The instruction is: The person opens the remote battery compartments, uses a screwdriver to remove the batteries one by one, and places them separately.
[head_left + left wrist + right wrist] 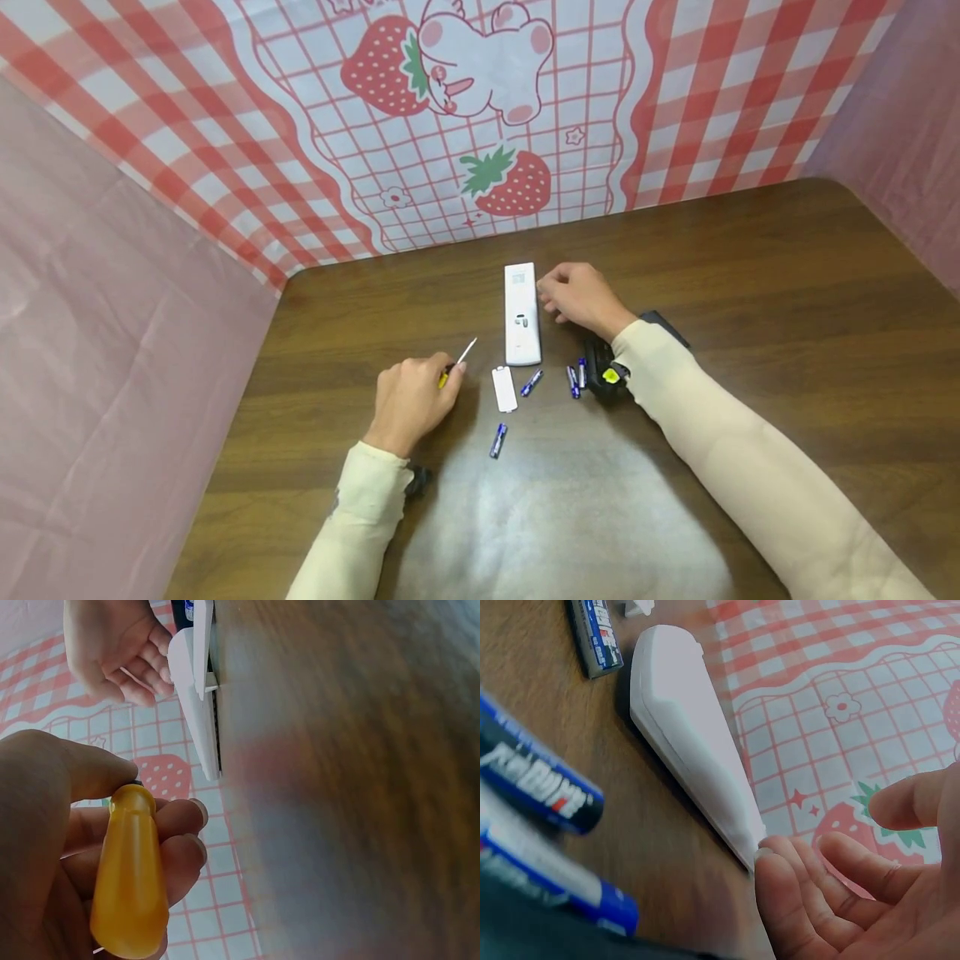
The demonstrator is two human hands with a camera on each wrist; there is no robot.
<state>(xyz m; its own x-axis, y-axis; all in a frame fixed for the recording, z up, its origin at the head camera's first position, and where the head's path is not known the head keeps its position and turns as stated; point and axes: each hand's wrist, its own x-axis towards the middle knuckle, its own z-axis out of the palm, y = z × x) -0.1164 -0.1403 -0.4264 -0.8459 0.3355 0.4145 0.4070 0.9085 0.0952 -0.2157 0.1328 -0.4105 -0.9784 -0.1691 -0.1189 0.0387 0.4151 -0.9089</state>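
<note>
My left hand [412, 398] holds a screwdriver [131, 877] by its yellow handle, its thin pale shaft [467, 350] pointing up and to the right in the head view. A long white remote control [521, 292] lies back side up on the table, with small dark marks or parts near its middle. Beside its right edge is my right hand [583, 297], palm bare and fingers loosely bent, holding nothing. Whether its fingertips touch the remote, I cannot tell. Below the remote lies a white battery cover [505, 389].
Several blue batteries lie about: one battery [532, 382] beside the cover, another battery [498, 440] nearer the front. Two batteries [536, 772] lie by the black wrist device [602, 371] under my right arm. A checked strawberry cloth [675, 100] hangs behind the wooden table [360, 308].
</note>
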